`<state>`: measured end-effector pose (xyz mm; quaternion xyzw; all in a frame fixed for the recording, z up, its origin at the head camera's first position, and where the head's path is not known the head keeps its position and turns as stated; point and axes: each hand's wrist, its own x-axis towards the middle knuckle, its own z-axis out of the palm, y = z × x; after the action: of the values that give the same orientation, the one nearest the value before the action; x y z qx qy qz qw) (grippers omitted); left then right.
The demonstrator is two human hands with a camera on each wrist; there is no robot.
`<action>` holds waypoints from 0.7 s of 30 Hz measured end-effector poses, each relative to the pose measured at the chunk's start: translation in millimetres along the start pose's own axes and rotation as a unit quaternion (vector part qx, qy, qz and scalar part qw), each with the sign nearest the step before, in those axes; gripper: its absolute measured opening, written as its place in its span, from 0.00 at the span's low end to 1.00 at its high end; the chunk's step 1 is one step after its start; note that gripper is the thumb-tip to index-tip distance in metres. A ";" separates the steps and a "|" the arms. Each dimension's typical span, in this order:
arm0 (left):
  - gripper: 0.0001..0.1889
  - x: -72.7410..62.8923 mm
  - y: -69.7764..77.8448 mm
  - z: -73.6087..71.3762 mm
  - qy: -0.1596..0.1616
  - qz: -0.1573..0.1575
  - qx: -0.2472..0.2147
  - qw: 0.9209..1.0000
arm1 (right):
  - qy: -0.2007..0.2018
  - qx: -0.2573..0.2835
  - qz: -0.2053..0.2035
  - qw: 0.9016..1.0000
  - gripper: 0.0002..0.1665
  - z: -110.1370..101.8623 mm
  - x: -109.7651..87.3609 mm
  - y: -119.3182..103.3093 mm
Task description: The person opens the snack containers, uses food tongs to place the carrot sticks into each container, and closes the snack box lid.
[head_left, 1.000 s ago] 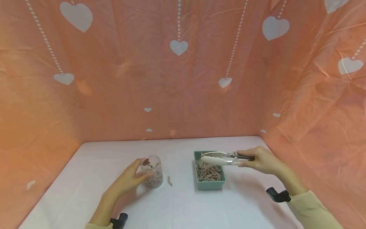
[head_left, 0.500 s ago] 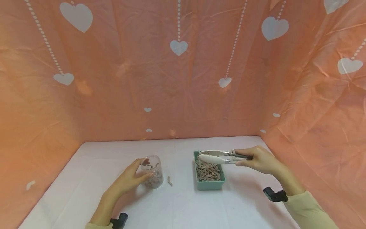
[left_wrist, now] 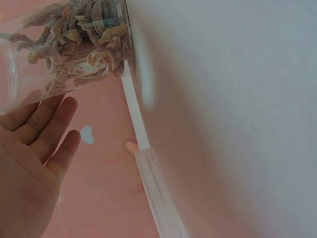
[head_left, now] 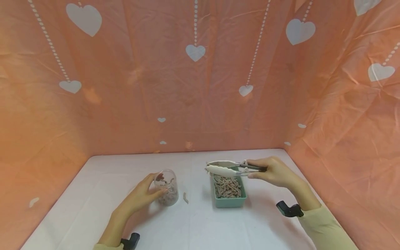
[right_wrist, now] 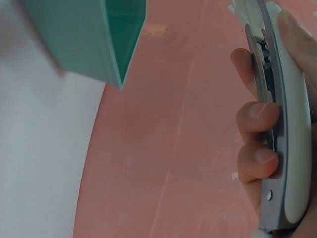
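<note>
The tongs point(head_left: 223, 171) hang above the far-left part of the green box point(head_left: 229, 202), their tips jutting past its rim, with bits of strip poking from the end. Their long axis lies crosswise and roughly level, tips pointing left, handles toward the right hand point(head_left: 270, 171), which grasps them with fingers curled round the metal. Strips point(head_left: 226, 189) fill the box below. Well to the left, the left hand point(head_left: 143, 194) grasps the clear jar point(head_left: 168, 191), thumb in front; the jar stands upright on the bench point(head_left: 197, 229), mouth up, partly filled with strips. A lone strip point(head_left: 185, 198) lies just beside it.

Pieces at the tips could drop onto the bench if the squeeze slackens, since some stick out loosely. A low swing leftward might knock the jar's rim, and a light grasp there could let it tip. Behind hangs an orange sheet point(head_left: 200, 104).
</note>
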<state>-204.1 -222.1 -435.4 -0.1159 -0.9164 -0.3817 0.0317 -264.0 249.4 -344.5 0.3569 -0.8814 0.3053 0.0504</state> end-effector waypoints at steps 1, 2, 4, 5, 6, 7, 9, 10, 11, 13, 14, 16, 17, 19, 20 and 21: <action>0.36 0.0 -0.1 0.1 0.001 0.000 0.001 1.000 | 0.001 0.000 -0.002 1.000 0.28 1.2 2.3 -1.2; 0.36 0.3 -0.4 0.1 0.002 -0.001 0.001 1.000 | 0.002 0.001 -0.005 1.000 0.28 2.4 4.5 -2.5; 0.36 0.6 -0.7 0.0 0.002 -0.001 0.003 1.000 | 0.002 0.003 -0.010 1.000 0.28 4.5 9.4 -5.5; 0.36 0.7 -0.7 0.0 0.003 -0.001 0.004 1.000 | 0.003 0.005 -0.012 1.000 0.28 5.5 11.7 -7.0; 0.36 0.9 -0.8 -0.1 0.003 -0.001 0.004 1.000 | 0.003 0.006 -0.016 1.000 0.28 6.4 14.1 -8.7; 0.36 0.9 -0.7 0.0 0.003 -0.002 0.004 1.000 | 0.003 0.009 -0.019 1.000 0.28 7.5 16.4 -10.4; 0.36 0.9 -0.7 -0.2 0.003 -0.003 0.002 1.000 | 0.002 0.012 -0.026 1.000 0.28 9.7 21.0 -14.2; 0.36 0.7 -0.4 -0.2 0.002 -0.003 0.002 1.000 | 0.001 0.014 -0.028 1.000 0.28 10.8 23.3 -16.1; 0.37 0.8 -0.4 -0.2 0.002 -0.005 0.002 1.000 | 0.000 0.017 -0.029 0.999 0.29 11.9 25.5 -18.1; 0.37 0.8 -0.1 -0.2 0.003 -0.006 0.004 1.000 | -0.004 0.023 -0.030 0.999 0.29 14.3 30.1 -22.3; 0.37 0.7 0.0 -0.2 0.003 -0.006 0.005 1.000 | -0.005 0.024 -0.029 0.999 0.29 15.5 32.5 -24.4; 0.37 0.8 -0.2 0.1 0.004 -0.005 0.006 1.000 | -0.014 0.036 -0.025 0.999 0.30 18.1 37.3 -28.4; 0.37 1.1 -0.6 0.3 0.004 -0.005 0.007 1.000 | -0.017 0.041 -0.025 0.999 0.30 19.4 39.7 -30.2; 0.37 1.5 -1.5 0.8 0.005 -0.004 0.008 1.000 | -0.024 0.051 -0.027 0.998 0.30 22.5 44.7 -33.3; 0.37 1.7 -2.0 1.1 0.006 -0.002 0.008 1.000 | -0.027 0.054 -0.031 0.998 0.30 24.1 47.1 -34.4; 0.37 1.9 -2.4 1.4 0.007 -0.001 0.009 1.000 | -0.031 0.057 -0.035 0.997 0.30 25.9 49.7 -35.5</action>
<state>-206.5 -222.4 -437.7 -0.1123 -0.9196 -0.3745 0.0387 -273.9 185.0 -332.3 0.3990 -0.8505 0.3424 0.0134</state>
